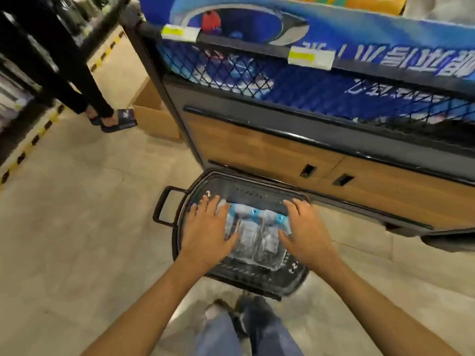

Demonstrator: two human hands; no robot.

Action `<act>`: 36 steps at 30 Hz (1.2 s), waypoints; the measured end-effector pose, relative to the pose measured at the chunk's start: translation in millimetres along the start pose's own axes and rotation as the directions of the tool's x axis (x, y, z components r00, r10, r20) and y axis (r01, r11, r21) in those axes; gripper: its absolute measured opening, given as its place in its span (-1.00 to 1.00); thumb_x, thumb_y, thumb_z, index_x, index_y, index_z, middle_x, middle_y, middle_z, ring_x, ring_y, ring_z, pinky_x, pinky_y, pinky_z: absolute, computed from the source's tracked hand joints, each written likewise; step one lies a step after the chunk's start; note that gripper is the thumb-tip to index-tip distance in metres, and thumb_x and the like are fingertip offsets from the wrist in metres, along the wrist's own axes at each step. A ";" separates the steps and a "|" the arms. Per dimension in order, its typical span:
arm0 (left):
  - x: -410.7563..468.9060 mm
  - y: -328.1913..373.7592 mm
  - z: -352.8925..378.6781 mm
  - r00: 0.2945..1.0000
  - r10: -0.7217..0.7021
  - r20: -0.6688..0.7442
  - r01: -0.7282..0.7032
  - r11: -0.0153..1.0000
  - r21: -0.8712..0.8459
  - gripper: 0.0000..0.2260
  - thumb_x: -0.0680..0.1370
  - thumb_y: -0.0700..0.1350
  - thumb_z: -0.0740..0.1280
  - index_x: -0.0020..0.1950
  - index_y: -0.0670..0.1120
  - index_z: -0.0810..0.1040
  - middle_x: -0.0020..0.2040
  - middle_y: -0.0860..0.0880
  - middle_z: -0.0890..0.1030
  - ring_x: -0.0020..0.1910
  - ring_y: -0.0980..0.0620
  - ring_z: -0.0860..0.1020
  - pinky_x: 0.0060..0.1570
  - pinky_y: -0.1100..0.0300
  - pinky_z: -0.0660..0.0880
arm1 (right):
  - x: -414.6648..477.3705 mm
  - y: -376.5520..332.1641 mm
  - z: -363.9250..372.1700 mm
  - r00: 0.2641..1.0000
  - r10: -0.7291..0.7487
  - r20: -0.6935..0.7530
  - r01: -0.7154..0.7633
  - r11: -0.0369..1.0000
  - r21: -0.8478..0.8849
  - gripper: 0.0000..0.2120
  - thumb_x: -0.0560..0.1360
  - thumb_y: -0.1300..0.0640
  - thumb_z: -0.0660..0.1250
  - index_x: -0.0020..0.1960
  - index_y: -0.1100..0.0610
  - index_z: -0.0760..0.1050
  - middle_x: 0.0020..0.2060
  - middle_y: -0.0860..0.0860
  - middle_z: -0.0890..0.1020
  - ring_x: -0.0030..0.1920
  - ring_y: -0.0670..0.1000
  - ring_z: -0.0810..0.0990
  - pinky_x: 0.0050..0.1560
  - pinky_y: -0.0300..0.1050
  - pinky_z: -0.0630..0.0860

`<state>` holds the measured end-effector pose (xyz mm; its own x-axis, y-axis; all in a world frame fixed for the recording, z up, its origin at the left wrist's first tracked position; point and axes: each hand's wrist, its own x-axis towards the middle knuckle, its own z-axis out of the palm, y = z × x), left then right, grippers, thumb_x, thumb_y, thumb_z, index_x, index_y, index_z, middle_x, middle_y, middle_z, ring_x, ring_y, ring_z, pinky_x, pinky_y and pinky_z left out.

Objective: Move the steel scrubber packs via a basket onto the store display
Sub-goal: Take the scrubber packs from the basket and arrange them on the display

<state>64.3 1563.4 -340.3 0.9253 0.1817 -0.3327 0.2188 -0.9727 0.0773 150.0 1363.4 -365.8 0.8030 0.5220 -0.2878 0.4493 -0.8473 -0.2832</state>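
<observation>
Scrubber packs (pixel 253 235): clear plastic with blue tops, lying flat in a bunch inside the black basket (pixel 295 281), roughly mid-basket.
Basket position: on the floor (pixel 77 227), pushed up against the foot of the store display (pixel 257 147), directly below its wooden front.
Key relation: packs sit between your two hands; the bunch's long axis runs from you toward the display, blue ends on the display side.
Left hand (pixel 208 232): fingers spread, palm down on the left edge of the packs, touching, not closed round anything.
Right hand (pixel 305 235): fingers spread, palm down on the right edge of the packs, touching, not closed either.
Nearer hand: neither, both flank the bunch about evenly.
Likely next: squeeze inward and scoop the bunch, then lift toward the mesh bin (pixel 334 98) above the basket. Judgement only.
Hidden: pack count unclear, they overlap and your palms cover the sides.
Blurred: print on the packs unreadable; basket's near rim smeared.
Cut off: display's right end and top run out of view.
Also there: another person's legs (pixel 84 80) well left of the display, beside a cardboard box (pixel 154 116).
</observation>
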 end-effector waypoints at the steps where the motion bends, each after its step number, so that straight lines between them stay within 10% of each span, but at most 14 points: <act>1: 14.6 -4.2 14.2 1.000 0.012 0.022 -0.013 1.000 0.004 -0.38 0.50 0.25 0.14 0.46 -0.05 0.29 0.49 -0.12 0.26 0.47 -0.15 0.22 0.42 -0.08 0.14 | 9.2 5.4 16.8 1.000 0.032 0.001 -0.032 0.999 0.016 -0.39 0.50 -0.05 0.28 0.45 0.21 0.25 0.39 0.18 0.36 0.39 0.20 0.32 0.38 0.07 0.31; 5: 79.9 -18.8 90.8 0.997 0.060 0.042 -0.060 0.998 0.000 -0.31 0.38 0.27 0.15 0.39 -0.11 0.41 0.40 -0.17 0.40 0.35 -0.19 0.39 0.30 -0.11 0.35 | 48.9 29.3 100.0 0.985 0.174 0.008 -0.174 0.983 0.063 -0.42 0.52 -0.07 0.18 0.46 0.17 0.25 0.43 0.18 0.31 0.43 0.24 0.29 0.39 0.13 0.31; 12: 171.4 -38.7 262.9 0.955 0.239 0.175 -0.243 0.970 0.002 -0.29 0.54 0.19 0.19 0.55 -0.12 0.05 0.55 -0.15 0.06 0.53 -0.13 0.04 0.49 -0.03 -0.06 | 102.8 76.6 270.3 0.945 0.302 0.126 -0.310 0.950 0.048 -0.33 0.48 0.00 0.32 0.49 0.22 0.17 0.44 0.23 0.26 0.43 0.28 0.23 0.42 0.13 0.22; 19: 219.8 -47.2 404.9 0.936 0.217 0.278 -0.231 0.973 0.015 -0.22 0.53 0.20 0.22 0.56 -0.14 -0.08 0.57 -0.10 -0.05 0.54 -0.07 -0.01 0.47 -0.01 -0.06 | 124.9 123.7 408.0 0.863 0.479 0.160 -0.495 0.866 0.076 -0.25 0.51 -0.10 0.28 0.53 0.16 0.02 0.49 0.16 0.16 0.46 0.16 0.16 0.46 0.06 0.14; 27: 238.8 -43.6 488.0 0.952 -0.078 0.298 0.165 0.945 -0.283 -0.12 0.40 0.28 0.37 0.51 -0.19 0.10 0.38 -0.18 0.28 0.35 -0.16 0.27 0.23 -0.07 0.36 | 135.5 140.1 475.1 0.702 0.707 0.083 -0.604 0.529 0.596 -0.14 0.32 0.08 0.52 0.48 0.10 0.14 0.34 -0.06 0.34 0.32 -0.08 0.30 0.39 -0.06 0.28; 36: 249.8 -26.4 490.2 0.803 -0.314 0.506 0.559 0.692 -0.457 -0.31 0.26 0.22 0.51 0.19 -0.20 0.45 -0.01 -0.10 0.58 -0.11 -0.04 0.56 -0.17 0.06 0.52 | 152.5 141.0 472.3 0.483 0.849 0.215 -0.683 0.212 0.699 0.02 0.12 0.16 0.65 0.42 0.03 0.15 0.27 -0.01 0.44 0.30 0.03 0.43 0.28 0.03 0.47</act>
<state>137.9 1563.7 -886.1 0.5177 0.3785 -0.7673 0.8101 -0.5052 0.2974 150.8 1369.8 -881.8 0.6852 -0.4461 -0.5758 -0.7270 -0.4679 -0.5026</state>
